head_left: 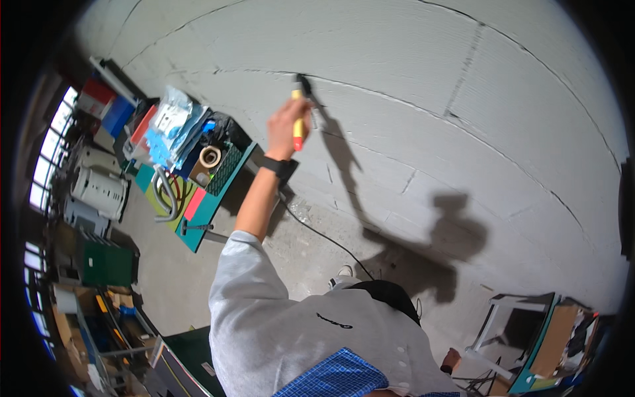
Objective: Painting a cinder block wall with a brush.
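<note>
My left hand (286,126) is raised in front of the pale block wall (397,79), its fingers closed around a paintbrush (297,122). The brush has a yellow handle with a red end that points down. Its dark head meets the wall at a cracked mortar line, though shadow blurs the bristles. A black band (280,168) circles my left wrist. Down at the lower right, my right hand (452,358) hangs beside my body, apart from the wall. It is small in view and its fingers cannot be made out.
Left of my arm, a green-topped table (206,221) bears plastic packs (173,126), a tape roll (210,156), a grey hose (164,192) and a hammer (196,227). A black cable (324,235) crosses the floor near my feet. A trestle-like stand (489,324) and cardboard (554,341) stand lower right.
</note>
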A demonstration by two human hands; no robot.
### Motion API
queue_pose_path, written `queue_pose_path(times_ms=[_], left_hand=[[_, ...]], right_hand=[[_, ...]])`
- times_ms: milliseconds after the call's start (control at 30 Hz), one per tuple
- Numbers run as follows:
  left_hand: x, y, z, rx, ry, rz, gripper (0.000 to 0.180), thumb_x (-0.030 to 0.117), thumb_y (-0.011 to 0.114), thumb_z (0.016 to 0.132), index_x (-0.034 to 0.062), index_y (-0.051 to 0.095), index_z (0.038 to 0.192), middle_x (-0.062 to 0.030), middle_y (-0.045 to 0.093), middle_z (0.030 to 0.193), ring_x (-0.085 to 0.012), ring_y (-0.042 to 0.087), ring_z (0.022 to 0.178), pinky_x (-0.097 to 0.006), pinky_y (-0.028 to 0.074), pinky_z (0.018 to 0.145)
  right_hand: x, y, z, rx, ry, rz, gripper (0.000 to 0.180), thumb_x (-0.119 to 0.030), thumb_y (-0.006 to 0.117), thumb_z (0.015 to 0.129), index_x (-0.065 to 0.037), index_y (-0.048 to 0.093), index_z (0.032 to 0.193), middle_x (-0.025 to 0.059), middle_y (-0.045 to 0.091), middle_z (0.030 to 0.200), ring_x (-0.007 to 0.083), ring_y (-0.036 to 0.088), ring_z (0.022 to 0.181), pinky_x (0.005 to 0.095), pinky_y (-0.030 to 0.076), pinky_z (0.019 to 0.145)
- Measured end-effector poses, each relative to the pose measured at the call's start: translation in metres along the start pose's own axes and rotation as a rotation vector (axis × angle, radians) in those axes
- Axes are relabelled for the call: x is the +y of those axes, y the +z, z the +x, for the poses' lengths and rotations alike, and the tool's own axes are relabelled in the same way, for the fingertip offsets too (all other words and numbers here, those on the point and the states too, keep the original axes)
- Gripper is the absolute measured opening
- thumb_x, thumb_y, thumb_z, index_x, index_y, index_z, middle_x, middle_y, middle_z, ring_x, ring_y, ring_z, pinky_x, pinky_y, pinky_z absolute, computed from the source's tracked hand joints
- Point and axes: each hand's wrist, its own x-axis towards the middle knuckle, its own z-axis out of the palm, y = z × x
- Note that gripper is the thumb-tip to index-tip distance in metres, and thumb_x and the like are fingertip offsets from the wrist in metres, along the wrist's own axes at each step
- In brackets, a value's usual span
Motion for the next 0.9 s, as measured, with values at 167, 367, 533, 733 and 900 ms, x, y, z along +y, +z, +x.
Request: queue_pose_path(times_ms=[167, 367, 533, 733, 900], left_hand=[[0.029, 0.006, -0.012, 0.06, -0.027, 0.091, 0.01, 0.013, 0.066, 0.089, 0.0065, 0.062, 0.082, -0.0138, 0.062, 0.075, -0.0366, 0.063, 0.067, -0.042, 0.049, 0.058], [0.2, 0.067, -0.031, -0.153, 0.331, -0.346, 0.013, 0.007, 0.072, 0.08, 0.0046, 0.06, 0.075, -0.0106, 0.053, 0.063, -0.0285, 0.054, 0.053, -0.038, 0.042, 0.048], [0.33, 0.124, -0.03, -0.232, 0.658, -0.631, 0.02, 0.015, 0.075, 0.08, 0.0095, 0.059, 0.07, -0.0041, 0.048, 0.059, -0.0213, 0.051, 0.049, -0.033, 0.041, 0.044], [0.396, 0.156, -0.008, -0.242, 0.695, -0.663, 0.017, 0.011, 0.074, 0.08, 0.0067, 0.06, 0.071, -0.0054, 0.052, 0.062, -0.0239, 0.051, 0.05, -0.034, 0.04, 0.047], [0.368, 0.141, -0.006, -0.221, 0.567, -0.55, 0.018, 0.012, 0.071, 0.082, 0.0073, 0.058, 0.071, -0.0069, 0.051, 0.061, -0.0252, 0.051, 0.051, -0.035, 0.041, 0.047]], right_hand=[[0.036, -0.002, 0.019, -0.001, 0.046, -0.044, 0.023, -0.02, 0.063, 0.081, -0.009, 0.078, 0.096, 0.0173, 0.074, 0.094, 0.0325, 0.071, 0.09, 0.0421, 0.055, 0.084], [0.079, -0.008, -0.004, -0.009, 0.163, 0.006, 0.023, -0.021, 0.061, 0.083, -0.015, 0.079, 0.094, 0.0129, 0.075, 0.096, 0.0298, 0.071, 0.093, 0.0386, 0.055, 0.086], [0.134, -0.019, -0.037, 0.005, 0.363, 0.061, 0.024, -0.022, 0.06, 0.082, -0.016, 0.079, 0.096, 0.0137, 0.074, 0.1, 0.0319, 0.07, 0.098, 0.0387, 0.054, 0.088], [0.202, -0.014, -0.063, -0.094, 0.479, -0.024, 0.03, -0.027, 0.057, 0.082, -0.014, 0.079, 0.099, 0.0142, 0.073, 0.107, 0.0309, 0.067, 0.105, 0.0404, 0.051, 0.095], [0.259, 0.027, -0.05, -0.15, 0.487, -0.153, 0.03, -0.027, 0.057, 0.082, -0.014, 0.079, 0.098, 0.0139, 0.073, 0.105, 0.0309, 0.068, 0.103, 0.0408, 0.051, 0.095]])
